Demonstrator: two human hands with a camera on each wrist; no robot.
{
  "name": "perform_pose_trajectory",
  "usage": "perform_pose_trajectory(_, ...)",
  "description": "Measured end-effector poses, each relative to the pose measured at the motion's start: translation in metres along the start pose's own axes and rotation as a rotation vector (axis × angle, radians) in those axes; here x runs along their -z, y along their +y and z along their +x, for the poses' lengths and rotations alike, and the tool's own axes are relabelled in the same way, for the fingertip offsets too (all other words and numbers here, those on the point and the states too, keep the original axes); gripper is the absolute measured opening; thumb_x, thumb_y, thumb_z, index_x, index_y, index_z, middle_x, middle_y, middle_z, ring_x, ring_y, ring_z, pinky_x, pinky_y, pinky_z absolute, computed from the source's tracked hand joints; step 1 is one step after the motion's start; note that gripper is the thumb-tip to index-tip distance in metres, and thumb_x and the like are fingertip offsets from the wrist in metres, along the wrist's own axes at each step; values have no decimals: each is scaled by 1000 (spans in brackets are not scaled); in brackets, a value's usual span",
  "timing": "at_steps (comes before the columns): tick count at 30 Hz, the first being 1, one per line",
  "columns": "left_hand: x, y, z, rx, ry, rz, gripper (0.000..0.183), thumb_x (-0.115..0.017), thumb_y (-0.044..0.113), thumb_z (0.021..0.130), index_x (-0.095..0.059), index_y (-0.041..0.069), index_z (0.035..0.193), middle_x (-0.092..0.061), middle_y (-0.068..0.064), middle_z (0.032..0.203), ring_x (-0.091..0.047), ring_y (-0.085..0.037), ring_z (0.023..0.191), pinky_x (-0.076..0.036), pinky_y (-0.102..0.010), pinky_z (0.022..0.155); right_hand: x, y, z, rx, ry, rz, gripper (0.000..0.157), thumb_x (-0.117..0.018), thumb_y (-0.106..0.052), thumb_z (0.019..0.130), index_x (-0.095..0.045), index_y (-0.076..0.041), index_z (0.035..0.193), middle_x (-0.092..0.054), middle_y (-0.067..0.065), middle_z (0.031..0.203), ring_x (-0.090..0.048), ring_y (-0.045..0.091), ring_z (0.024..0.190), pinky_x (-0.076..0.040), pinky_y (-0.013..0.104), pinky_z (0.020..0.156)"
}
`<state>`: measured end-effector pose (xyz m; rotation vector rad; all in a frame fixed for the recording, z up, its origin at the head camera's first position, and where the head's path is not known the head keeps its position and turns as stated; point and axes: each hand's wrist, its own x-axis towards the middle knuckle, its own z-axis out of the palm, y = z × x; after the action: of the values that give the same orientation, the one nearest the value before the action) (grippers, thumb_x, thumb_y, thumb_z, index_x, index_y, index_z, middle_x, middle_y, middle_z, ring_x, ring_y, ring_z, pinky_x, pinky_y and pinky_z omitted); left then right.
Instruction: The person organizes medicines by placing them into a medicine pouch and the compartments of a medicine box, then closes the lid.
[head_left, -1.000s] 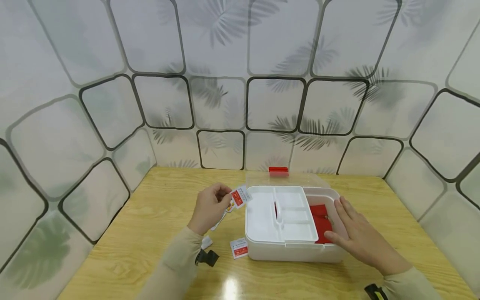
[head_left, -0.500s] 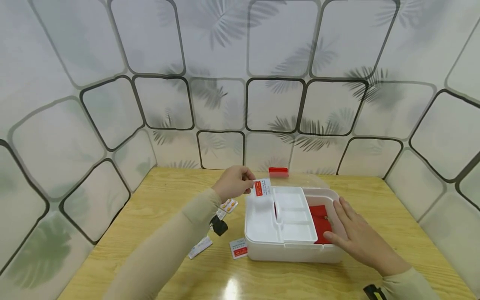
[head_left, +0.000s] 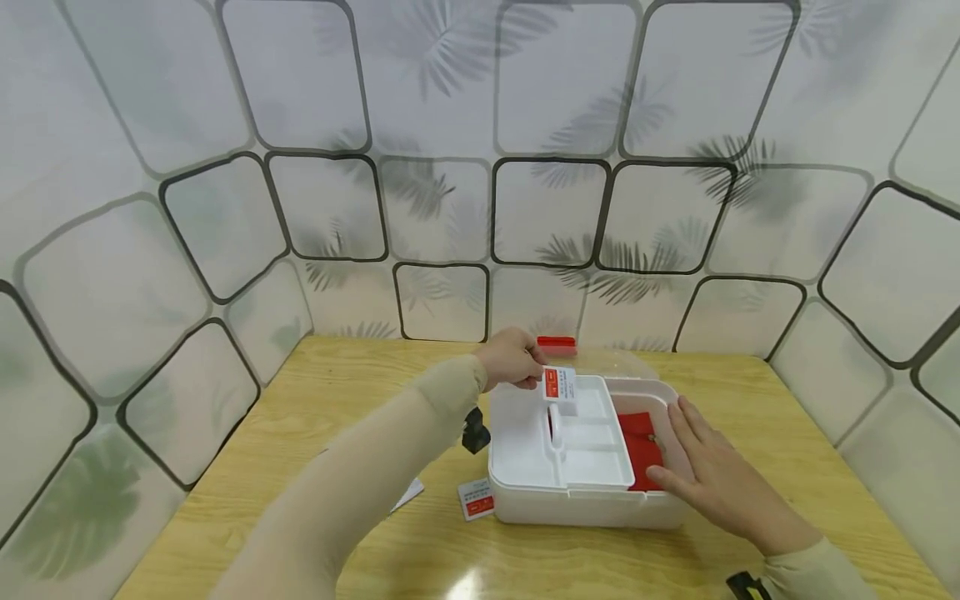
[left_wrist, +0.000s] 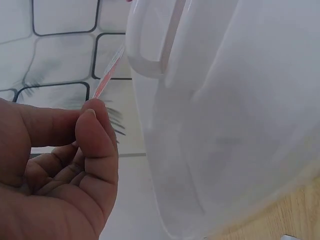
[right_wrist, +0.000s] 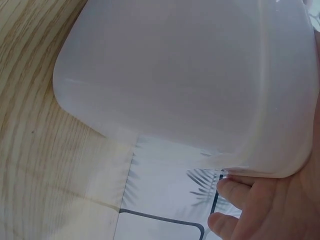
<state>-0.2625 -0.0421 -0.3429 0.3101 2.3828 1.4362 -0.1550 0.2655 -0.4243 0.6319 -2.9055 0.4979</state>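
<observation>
My left hand (head_left: 513,358) pinches a small flat white-and-red sachet (head_left: 559,384) between thumb and forefinger, above the back compartments of a white divided tray (head_left: 521,442). In the left wrist view the sachet (left_wrist: 107,75) is nearly edge-on, beside the tray's handle. This tray sits in the left part of a white plastic box (head_left: 577,510). Red cloth-like material (head_left: 641,450) shows in the box's uncovered right part. My right hand (head_left: 723,475) rests on the box's right rim, fingers fairly straight. The right wrist view shows fingertips (right_wrist: 232,192) past the wall's edge.
Another white-and-red sachet (head_left: 477,498) lies on the wooden table (head_left: 360,358), against the box's front left corner. A white packet (head_left: 408,493) is partly hidden by my left sleeve. Behind the box lies its clear lid with a red latch (head_left: 557,342); a patterned curtain-like wall surrounds the table.
My left hand has carried the sachet rightward from beside the box to over the tray's middle. The left sleeve now covers the orange-pill blister pack seen earlier. My right hand has stayed put.
</observation>
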Motion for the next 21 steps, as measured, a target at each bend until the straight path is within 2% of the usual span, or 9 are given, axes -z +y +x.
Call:
perform_pose_trajectory(5,-12,4,7,48,-6,59,7,-60,-4,88,-64,-2,93,-62,-10,81,-59,-15,64,-57,-34,72,1,0,-1,-18,-5,-25,96,-59,-53,90,-14,8,149,-12,26,156,-19,46,139,-24,67,102)
perform_pose_trajectory(11,-20,8,9,58,8,96,10,-58,-4,88,-65,-1,95,-63,-9,82,-60,-15,65,-56,-36,75,2,0,-2,-7,-6,-65,96,-58,-56,90,-16,8,149,-13,24,156,-14,42,142,-19,68,103)
perform_pose_trajectory(17,-25,8,10,64,6,125,11,-59,-5,88,-66,0,95,-63,-9,81,-60,-15,65,-56,-32,70,0,2,-2,5,5,-120,95,-55,-59,90,-19,8,149,-14,22,157,-11,41,143,-11,66,107)
perform_pose_trajectory(21,-28,7,12,86,11,130,11,-59,-4,88,-66,0,95,-63,-9,83,-60,-15,66,-56,-31,69,0,3,-2,4,5,-124,95,-55,-58,90,-19,7,149,-14,22,157,-10,40,144,-10,65,108)
